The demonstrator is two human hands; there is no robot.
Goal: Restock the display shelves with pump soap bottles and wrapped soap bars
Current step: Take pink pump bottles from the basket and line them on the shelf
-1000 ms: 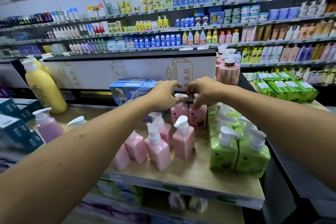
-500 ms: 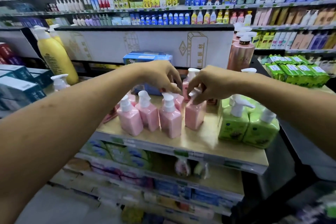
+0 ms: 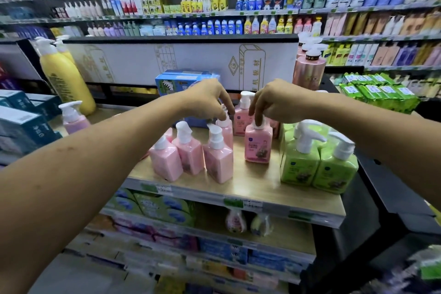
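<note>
Head view: R hand (image 3: 279, 102) pinches pump of upright pink pump bottle (image 3: 258, 144) directly below it, mid-shelf (image 3: 253, 181), beside green bottles (image 3: 300, 162); L hand (image 3: 207, 100) grips neighbouring pink bottle (image 3: 227, 131) by its pump, leftward.

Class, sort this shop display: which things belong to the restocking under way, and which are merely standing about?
In the job: left hand and right hand, each pinching a pump; pink bottles; green bottles; shelf.
Standing about: yellow bottle; blue box; teal boxes.
</note>
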